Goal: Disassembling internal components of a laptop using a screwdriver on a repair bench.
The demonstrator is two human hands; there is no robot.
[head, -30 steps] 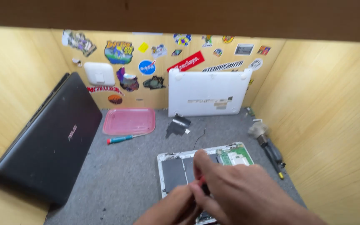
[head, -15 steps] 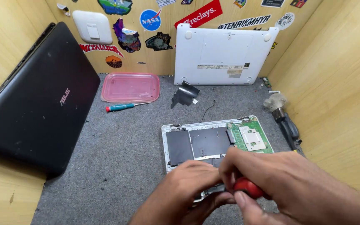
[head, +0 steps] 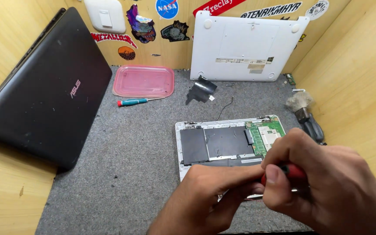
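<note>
An opened white laptop base lies on the grey mat, showing black battery cells and a green circuit board. My right hand grips a red-handled screwdriver over the base's near edge. My left hand pinches at the screwdriver's shaft beside it, fingers closed on the tool near its tip. The tip itself is hidden behind my fingers.
A closed black laptop leans at the left wall. A pink plastic tray and a teal screwdriver lie behind. A white bottom cover leans on the stickered back wall, a black sheet piece before it. A brush lies right.
The view has tilted down and closer. Both hands have shifted slightly right over the base's near edge, still joined on the red screwdriver.
</note>
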